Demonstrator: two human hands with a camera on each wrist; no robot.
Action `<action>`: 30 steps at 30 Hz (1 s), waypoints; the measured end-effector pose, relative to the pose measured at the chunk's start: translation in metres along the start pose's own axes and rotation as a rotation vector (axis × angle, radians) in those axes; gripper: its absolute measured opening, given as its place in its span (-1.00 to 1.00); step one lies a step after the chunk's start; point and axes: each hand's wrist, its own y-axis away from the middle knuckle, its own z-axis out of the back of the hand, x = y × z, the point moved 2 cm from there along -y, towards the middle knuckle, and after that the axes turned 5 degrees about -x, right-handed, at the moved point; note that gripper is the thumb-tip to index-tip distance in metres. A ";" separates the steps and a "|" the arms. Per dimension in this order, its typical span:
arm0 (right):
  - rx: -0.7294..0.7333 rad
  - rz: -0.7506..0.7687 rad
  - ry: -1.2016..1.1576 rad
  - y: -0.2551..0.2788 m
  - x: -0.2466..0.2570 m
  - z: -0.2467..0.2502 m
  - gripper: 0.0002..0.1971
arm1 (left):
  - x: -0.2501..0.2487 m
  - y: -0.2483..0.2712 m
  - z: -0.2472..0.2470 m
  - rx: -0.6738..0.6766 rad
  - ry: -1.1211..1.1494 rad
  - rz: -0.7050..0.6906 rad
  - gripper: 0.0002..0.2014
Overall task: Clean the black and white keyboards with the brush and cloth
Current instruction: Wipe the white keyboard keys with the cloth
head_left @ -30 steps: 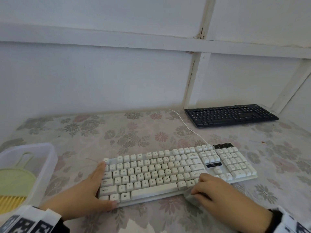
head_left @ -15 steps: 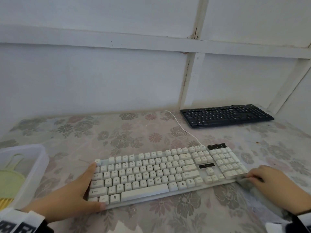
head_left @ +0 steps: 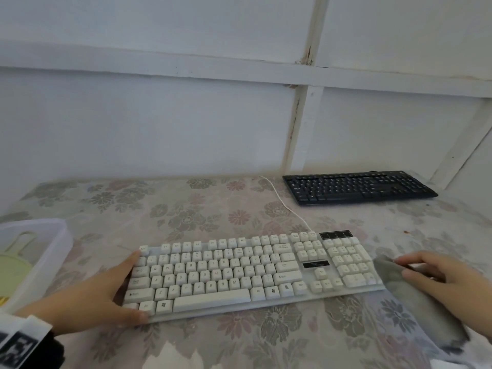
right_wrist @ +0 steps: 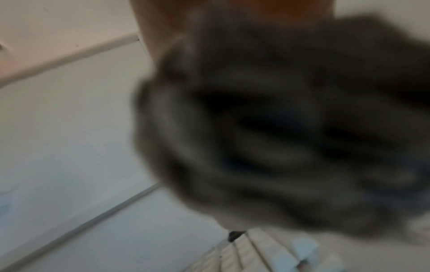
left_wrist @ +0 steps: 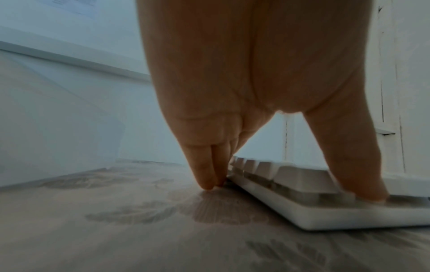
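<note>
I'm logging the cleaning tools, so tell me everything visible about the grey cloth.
The grey cloth looks soft and fuzzy, bunched into a long crumpled strip. It lies on the floral table cover, its upper end against the right end of the white keyboard. The right hand holds it from above. In the right wrist view it is only a dark blur.

In the right wrist view the grey cloth (right_wrist: 279,128) is a blurred mass that hides the right hand's fingers. In the head view the right hand (head_left: 447,278) runs off the right edge. The plastic container (head_left: 48,251) and the green brush (head_left: 13,267) inside it are cut by the left edge. Key legends on the black keyboard (head_left: 356,186) are too small to read.
</note>
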 end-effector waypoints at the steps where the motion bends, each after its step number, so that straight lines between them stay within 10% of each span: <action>1: 0.052 0.018 -0.028 0.004 0.005 -0.001 -0.63 | -0.002 0.002 0.000 0.000 -0.018 -0.002 0.43; 4: 0.022 0.066 -0.132 0.000 0.033 -0.012 -0.94 | -0.009 0.012 0.003 -0.044 -0.070 -0.016 0.36; 7: 0.016 0.205 -0.157 -0.001 0.060 -0.025 -0.66 | -0.015 0.024 0.006 -0.131 -0.097 -0.080 0.09; 24: 0.359 0.455 -0.357 0.009 0.281 -0.191 -0.84 | 0.086 0.103 0.092 -0.808 0.065 -0.237 -0.51; 30: 0.421 0.575 -0.360 0.019 0.365 -0.265 -0.83 | 0.121 0.109 0.116 -0.691 0.129 -0.089 -0.35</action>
